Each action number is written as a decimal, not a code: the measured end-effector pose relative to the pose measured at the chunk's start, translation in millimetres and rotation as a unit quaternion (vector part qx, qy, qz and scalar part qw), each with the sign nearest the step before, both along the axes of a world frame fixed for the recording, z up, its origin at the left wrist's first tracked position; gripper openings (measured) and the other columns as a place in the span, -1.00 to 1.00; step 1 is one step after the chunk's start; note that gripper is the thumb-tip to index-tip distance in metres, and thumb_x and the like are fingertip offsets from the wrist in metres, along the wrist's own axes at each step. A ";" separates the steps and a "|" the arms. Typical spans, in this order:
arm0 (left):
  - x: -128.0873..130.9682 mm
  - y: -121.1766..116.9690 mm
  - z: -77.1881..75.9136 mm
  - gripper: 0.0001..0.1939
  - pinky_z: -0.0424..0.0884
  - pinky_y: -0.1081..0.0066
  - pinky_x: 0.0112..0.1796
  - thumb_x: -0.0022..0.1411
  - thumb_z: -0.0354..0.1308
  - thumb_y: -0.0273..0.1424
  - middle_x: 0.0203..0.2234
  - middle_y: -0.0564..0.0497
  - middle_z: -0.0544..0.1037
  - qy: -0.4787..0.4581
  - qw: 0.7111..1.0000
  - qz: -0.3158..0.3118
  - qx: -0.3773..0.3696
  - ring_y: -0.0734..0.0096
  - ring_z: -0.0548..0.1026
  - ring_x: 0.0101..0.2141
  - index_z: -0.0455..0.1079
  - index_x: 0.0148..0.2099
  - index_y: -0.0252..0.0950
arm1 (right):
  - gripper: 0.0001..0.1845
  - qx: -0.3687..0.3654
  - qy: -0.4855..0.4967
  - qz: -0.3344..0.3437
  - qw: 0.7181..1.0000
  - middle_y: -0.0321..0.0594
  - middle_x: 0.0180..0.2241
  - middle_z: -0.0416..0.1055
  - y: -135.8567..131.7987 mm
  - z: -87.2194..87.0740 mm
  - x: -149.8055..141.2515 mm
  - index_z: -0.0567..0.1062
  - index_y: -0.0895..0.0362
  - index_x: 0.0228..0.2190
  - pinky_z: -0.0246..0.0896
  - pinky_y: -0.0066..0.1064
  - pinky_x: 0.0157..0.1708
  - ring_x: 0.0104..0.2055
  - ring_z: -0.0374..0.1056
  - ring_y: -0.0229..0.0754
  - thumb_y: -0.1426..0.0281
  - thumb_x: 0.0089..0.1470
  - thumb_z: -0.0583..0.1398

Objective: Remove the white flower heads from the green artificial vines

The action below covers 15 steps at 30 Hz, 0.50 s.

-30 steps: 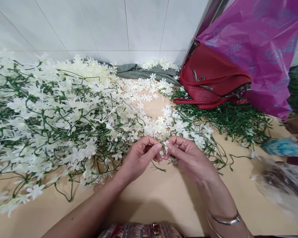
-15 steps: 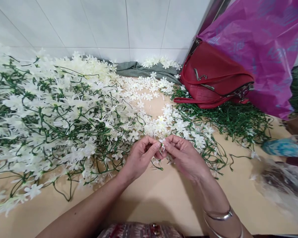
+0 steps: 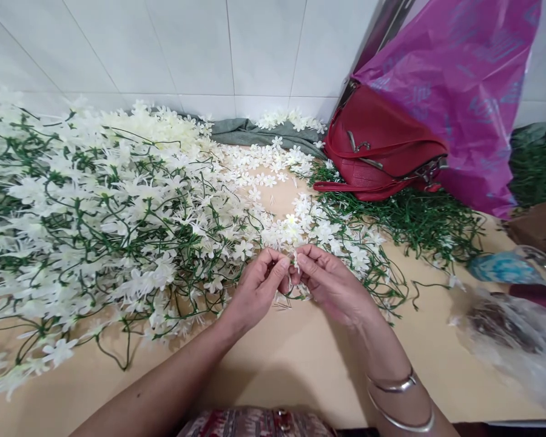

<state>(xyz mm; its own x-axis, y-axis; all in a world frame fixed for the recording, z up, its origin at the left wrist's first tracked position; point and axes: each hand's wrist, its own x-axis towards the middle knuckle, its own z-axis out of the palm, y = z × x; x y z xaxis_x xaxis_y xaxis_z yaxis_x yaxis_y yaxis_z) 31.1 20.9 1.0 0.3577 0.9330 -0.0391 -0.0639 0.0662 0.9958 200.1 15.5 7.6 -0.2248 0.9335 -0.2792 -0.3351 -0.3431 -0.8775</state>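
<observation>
Near the middle of the table (image 3: 273, 370) my two hands meet fingertip to fingertip. My left hand (image 3: 264, 280) pinches the green stem side of a small white artificial flower (image 3: 295, 260). From the other side, my right hand (image 3: 330, 280) pinches the same flower at its white petals; fingers hide most of it. Just beyond my fingertips lie loose white blossoms (image 3: 289, 229). To my left rises a large heap of white artificial flowers on green stems (image 3: 118, 212). Bare green stems (image 3: 418, 218) lie in a pile at the back right.
A red handbag (image 3: 382, 142) sits on the stems, beside a purple plastic bag (image 3: 464, 91). At right are a blue-and-white item (image 3: 505, 267) and a clear plastic bag (image 3: 514, 340) with something brown inside. Grey-green cloth (image 3: 250, 130) runs along the tiled wall (image 3: 186, 48).
My fingertips have drawn slightly closer around the flower, so less of it shows. The view has shifted a little to the right.
</observation>
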 end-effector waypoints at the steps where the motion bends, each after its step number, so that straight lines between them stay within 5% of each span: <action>1: 0.0 -0.6 0.9 -0.67 0.29 0.44 -0.36 0.48 0.06 -0.17 -0.54 0.13 0.37 0.007 1.000 0.000 0.001 0.50 0.31 -0.49 0.31 -0.28 -0.28 | -0.66 -0.005 0.005 -0.003 1.000 -0.34 -0.50 0.48 -0.2 0.0 1.6 0.54 0.10 -0.31 0.24 -0.44 -0.31 -0.41 0.39 -0.27 0.12 0.07 0.43; 9: -0.1 -2.7 -5.2 -0.70 0.15 0.43 -0.43 0.45 0.09 -0.16 -0.52 0.17 0.27 -0.022 1.000 -0.003 -0.012 0.49 0.16 -0.49 0.32 -0.23 -0.28 | -0.66 -0.002 0.009 -0.007 1.000 -0.36 -0.44 0.48 -1.5 4.2 4.3 0.58 0.08 -0.33 0.22 -0.45 -0.25 -0.35 0.37 -0.29 0.18 -0.03 0.50; 15: 0.0 -2.2 -4.9 -0.67 0.23 0.41 -0.37 0.45 0.08 -0.14 -0.54 0.15 0.31 0.009 1.000 0.009 -0.002 0.47 0.26 -0.48 0.31 -0.28 -0.27 | -0.64 0.003 -0.030 -0.017 0.999 -0.34 -0.48 0.51 0.0 0.3 2.0 0.55 0.08 -0.42 0.23 -0.38 -0.25 -0.37 0.39 -0.24 0.13 -0.07 0.51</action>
<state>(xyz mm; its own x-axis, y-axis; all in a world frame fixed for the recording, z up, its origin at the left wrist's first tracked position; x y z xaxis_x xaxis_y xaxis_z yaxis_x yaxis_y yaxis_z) 31.0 18.8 -4.0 0.3393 0.9394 -0.0496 -0.0463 0.0693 0.9965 202.0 15.5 8.0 -0.1764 0.9417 -0.2864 -0.2927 -0.3280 -0.8982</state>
